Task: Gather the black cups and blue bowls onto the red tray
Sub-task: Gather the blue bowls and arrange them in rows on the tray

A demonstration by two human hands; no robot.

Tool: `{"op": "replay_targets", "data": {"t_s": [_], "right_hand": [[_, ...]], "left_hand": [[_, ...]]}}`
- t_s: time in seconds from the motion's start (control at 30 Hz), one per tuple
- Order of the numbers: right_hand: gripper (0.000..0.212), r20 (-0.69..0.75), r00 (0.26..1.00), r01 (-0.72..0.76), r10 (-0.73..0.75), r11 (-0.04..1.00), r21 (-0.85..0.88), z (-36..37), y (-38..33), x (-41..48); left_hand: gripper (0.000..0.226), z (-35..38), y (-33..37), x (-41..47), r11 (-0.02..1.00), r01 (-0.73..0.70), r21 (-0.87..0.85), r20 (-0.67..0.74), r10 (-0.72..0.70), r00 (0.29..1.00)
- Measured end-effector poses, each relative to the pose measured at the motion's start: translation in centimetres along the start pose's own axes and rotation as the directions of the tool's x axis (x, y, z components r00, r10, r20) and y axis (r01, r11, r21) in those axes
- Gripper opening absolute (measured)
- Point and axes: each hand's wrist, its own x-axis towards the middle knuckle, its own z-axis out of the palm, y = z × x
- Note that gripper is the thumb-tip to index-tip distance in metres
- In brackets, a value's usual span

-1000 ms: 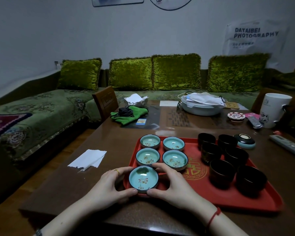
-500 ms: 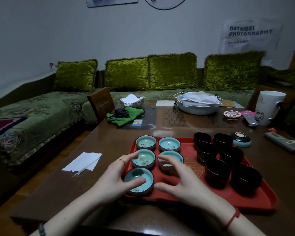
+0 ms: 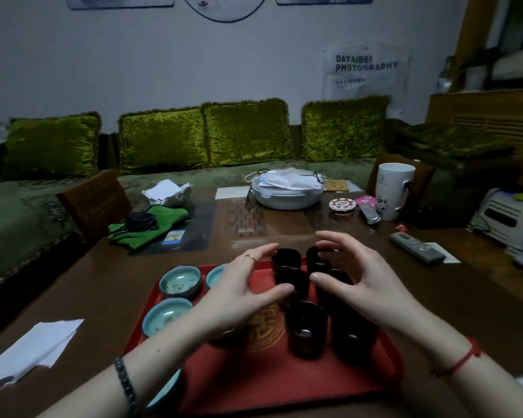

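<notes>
The red tray lies on the brown table in front of me. Several black cups stand in two rows on its right half. Blue bowls sit along its left side, some hidden under my left forearm. My left hand hovers over the tray's middle with fingers spread, just left of the cups. My right hand hangs over the right row of cups, fingers loosely curved, holding nothing. Both hands flank the cup cluster; I cannot tell if they touch it.
A white napkin lies at the table's left edge. A green cloth, a white lidded dish, a white mug, a round coaster and a remote stand beyond the tray. A sofa with green cushions runs behind.
Both hands left the near blue bowl and moved up and right to the black cups. The view has shifted right and closer.
</notes>
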Motion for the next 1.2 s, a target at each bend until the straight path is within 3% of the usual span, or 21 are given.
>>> {"op": "replay_targets", "data": {"t_s": [0.27, 0.43, 0.8, 1.2], "right_hand": [[0.057, -0.088, 0.987, -0.14, 0.132, 0.986, -0.092, -5.6, 7.4, 3.6], [0.064, -0.088, 0.969, -0.243, 0.231, 0.957, -0.157, -6.9, 12.9, 5.8], [0.083, 0.019, 0.931, -0.356, 0.365, 0.916, -0.186, -6.6, 20.2, 7.9], [0.081, 0.056, 0.925, -0.355, 0.376, 0.907, -0.228, -5.4, 22.4, 8.5]], "left_hand": [[0.067, 5.1, 1.4, 9.4, 0.999, -0.031, 0.03, 0.117, 0.027, 0.993], [0.073, 8.4, 0.8, 15.1, 0.985, 0.001, 0.171, 0.202, -0.036, 0.979], [0.085, 14.6, -0.7, 21.7, 0.881, -0.03, 0.472, 0.467, -0.221, 0.856], [0.074, 16.1, -1.5, 23.6, 0.885, -0.04, 0.464, 0.522, -0.237, 0.82]]}}
